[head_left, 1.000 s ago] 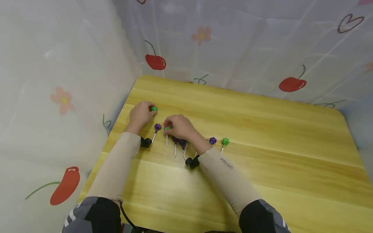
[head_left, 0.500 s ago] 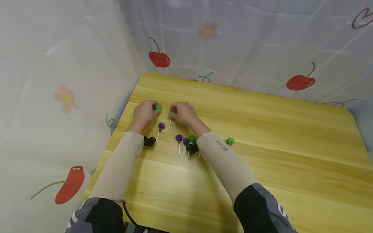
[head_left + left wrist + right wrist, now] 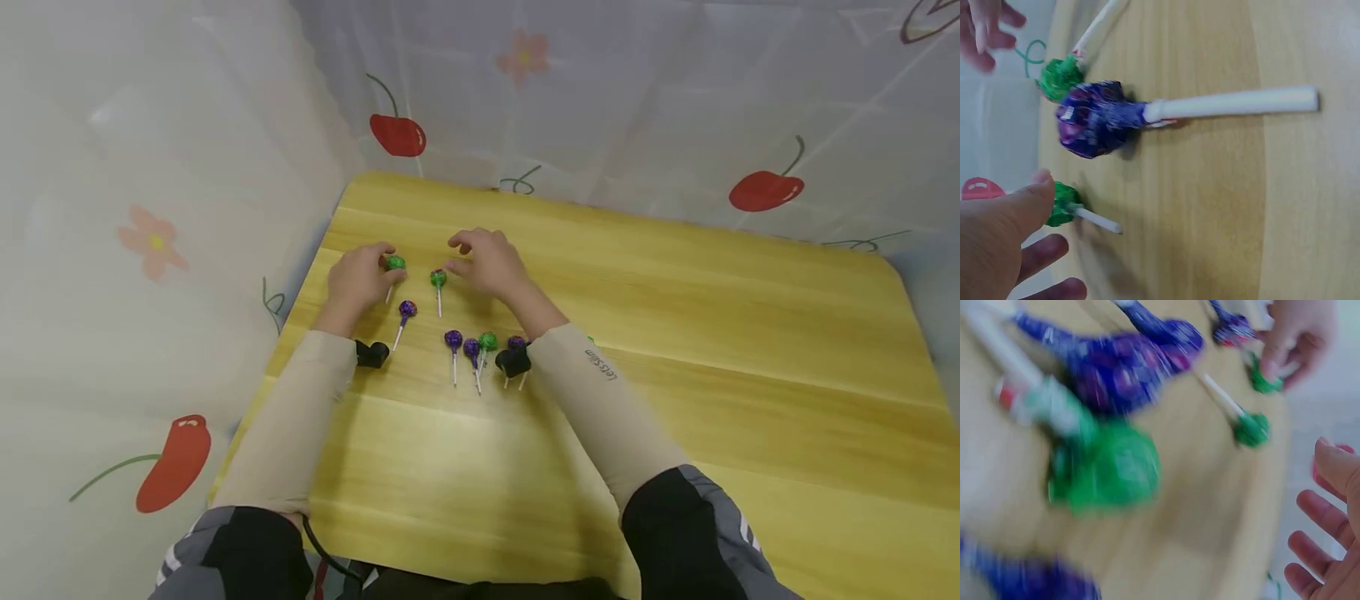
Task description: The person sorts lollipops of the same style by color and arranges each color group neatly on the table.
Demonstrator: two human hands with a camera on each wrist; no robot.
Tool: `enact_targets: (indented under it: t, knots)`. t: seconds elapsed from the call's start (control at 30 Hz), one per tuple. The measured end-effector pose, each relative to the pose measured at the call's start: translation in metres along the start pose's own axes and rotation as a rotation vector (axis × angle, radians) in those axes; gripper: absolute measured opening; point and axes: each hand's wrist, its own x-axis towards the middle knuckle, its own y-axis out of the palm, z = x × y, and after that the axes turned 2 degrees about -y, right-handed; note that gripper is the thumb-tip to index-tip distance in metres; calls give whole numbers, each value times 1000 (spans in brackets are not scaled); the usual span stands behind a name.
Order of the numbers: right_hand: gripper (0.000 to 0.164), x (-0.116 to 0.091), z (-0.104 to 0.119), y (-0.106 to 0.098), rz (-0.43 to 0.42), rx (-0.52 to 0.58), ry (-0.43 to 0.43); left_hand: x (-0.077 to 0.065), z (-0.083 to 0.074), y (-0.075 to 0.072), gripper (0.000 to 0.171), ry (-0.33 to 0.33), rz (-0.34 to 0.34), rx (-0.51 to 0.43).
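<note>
My left hand (image 3: 358,277) is around a green-wrapped lollipop (image 3: 396,262) lying near the table's left side. Its thumb (image 3: 1029,197) overlaps that candy, while the other fingers are spread apart from it. A second green lollipop (image 3: 438,278) lies to the right, stick towards me. Beside it is my right hand (image 3: 491,262), holding nothing, its fingers spread. A purple lollipop (image 3: 407,309) rests just below the left hand and looms large in the left wrist view. The right wrist view shows another green lollipop (image 3: 1110,469) close up and blurred.
Nearer to me lie purple lollipops (image 3: 453,339) and a green one (image 3: 487,341), sticks towards me. More are partly hidden by my right wrist camera (image 3: 513,361). The wooden table (image 3: 675,350) extends right; printed curtains (image 3: 622,108) hang behind and left.
My right hand carried a green lollipop away from me, set it down beside the left hand's one and let go. The left hand has loosened, showing its lollipop's stick.
</note>
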Motion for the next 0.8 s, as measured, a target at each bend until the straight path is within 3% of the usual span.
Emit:
enact_targets:
  t: [0.23, 0.4, 0.6, 0.8]
  knots:
    - [44, -32, -21, -39, -83, 70, -26, -12, -9, -22, 52, 93, -98, -12]
    - [45, -64, -34, -45, -59, 72, -38, -37, -31, -30, 49, 203, -81, -57]
    - [41, -94, -45, -26, -36, 31, -70, -65, -61, -19, 45, 336, -14, -28]
    - [34, -108, -49, -8, -43, -73, -110, -73, -74, 4, 43, 366, 73, 53]
